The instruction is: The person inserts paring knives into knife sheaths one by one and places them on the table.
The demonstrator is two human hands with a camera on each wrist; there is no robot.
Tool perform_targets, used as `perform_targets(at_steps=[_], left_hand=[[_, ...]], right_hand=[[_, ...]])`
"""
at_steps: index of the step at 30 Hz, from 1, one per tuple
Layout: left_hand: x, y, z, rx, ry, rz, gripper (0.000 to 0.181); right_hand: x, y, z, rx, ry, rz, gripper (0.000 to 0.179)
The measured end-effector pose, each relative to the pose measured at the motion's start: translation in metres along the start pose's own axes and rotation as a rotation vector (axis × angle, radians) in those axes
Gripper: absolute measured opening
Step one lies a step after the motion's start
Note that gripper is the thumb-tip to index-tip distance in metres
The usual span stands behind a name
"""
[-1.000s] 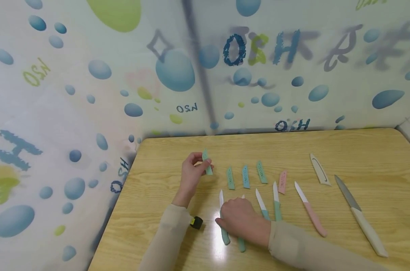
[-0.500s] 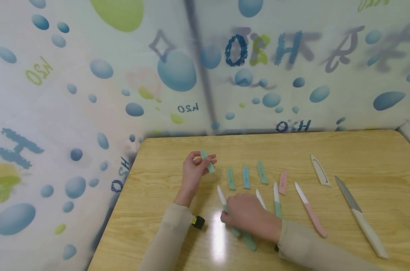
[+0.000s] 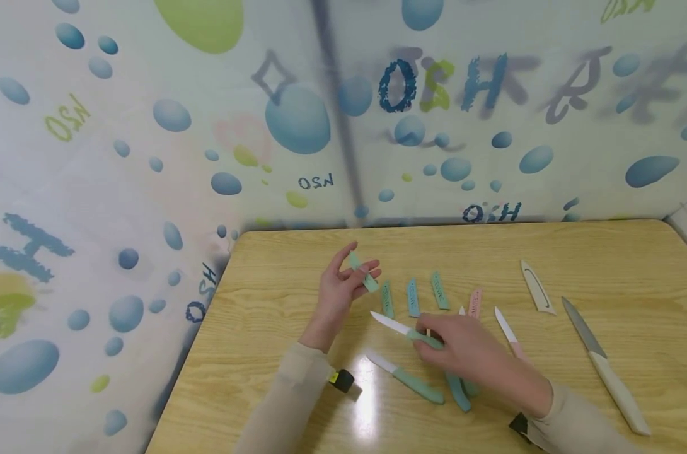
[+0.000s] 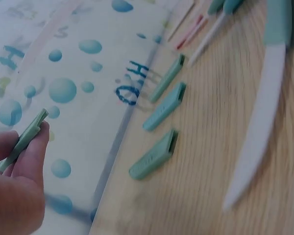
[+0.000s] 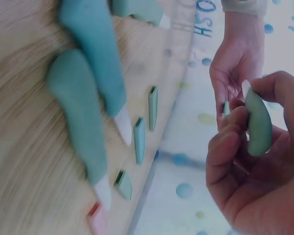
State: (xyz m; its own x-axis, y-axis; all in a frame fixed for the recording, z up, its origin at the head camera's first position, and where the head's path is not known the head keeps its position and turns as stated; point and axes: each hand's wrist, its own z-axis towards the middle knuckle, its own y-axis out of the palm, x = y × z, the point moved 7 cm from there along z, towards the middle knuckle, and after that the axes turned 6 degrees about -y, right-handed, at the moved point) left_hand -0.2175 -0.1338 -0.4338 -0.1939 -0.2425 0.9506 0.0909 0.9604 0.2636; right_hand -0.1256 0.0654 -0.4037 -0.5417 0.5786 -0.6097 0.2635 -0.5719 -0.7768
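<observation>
My left hand pinches a green knife sheath between thumb and fingers, above the left part of the table. In the left wrist view, the slot end of this sheath points up. Right of it, my right hand grips the green handle of a small paring knife, its white blade aimed left toward the sheath, the two apart. That handle shows between curled fingers in the right wrist view. Just below lies another green paring knife, slanted on the table.
Green, blue, green and pink sheaths lie in a row. A blue knife is partly under my right hand. Farther right are a pink knife, a white sheath and a large knife.
My right hand has lifted one green knife and moved right, turning its blade leftward. The other green knife now lies slanted. My left hand has shifted slightly right with the sheath, which tilts more.
</observation>
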Motion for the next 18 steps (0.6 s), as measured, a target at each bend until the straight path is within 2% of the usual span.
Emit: perform_targets(at_steps=[4,7,12,18], left_hand=[[-0.005,0.011,-0.003,-0.044,-0.031,-0.076,0.053],[-0.008,0.017,-0.005,-0.048,-0.051,-0.149,0.051],[-0.012,0.023,-0.006,-0.012,-0.089,-0.28,0.042],[-0.016,0.025,-0.006,0.041,-0.112,-0.385,0.033]], right_hand=[[0.009,-0.008,-0.01,0.004,0.066,0.037,0.006],[0.014,-0.011,-0.015,0.011,0.092,0.067,0.009],[0.017,-0.012,-0.02,0.042,0.078,0.087,0.01],[0.019,-0.013,-0.023,0.082,0.072,0.054,0.016]])
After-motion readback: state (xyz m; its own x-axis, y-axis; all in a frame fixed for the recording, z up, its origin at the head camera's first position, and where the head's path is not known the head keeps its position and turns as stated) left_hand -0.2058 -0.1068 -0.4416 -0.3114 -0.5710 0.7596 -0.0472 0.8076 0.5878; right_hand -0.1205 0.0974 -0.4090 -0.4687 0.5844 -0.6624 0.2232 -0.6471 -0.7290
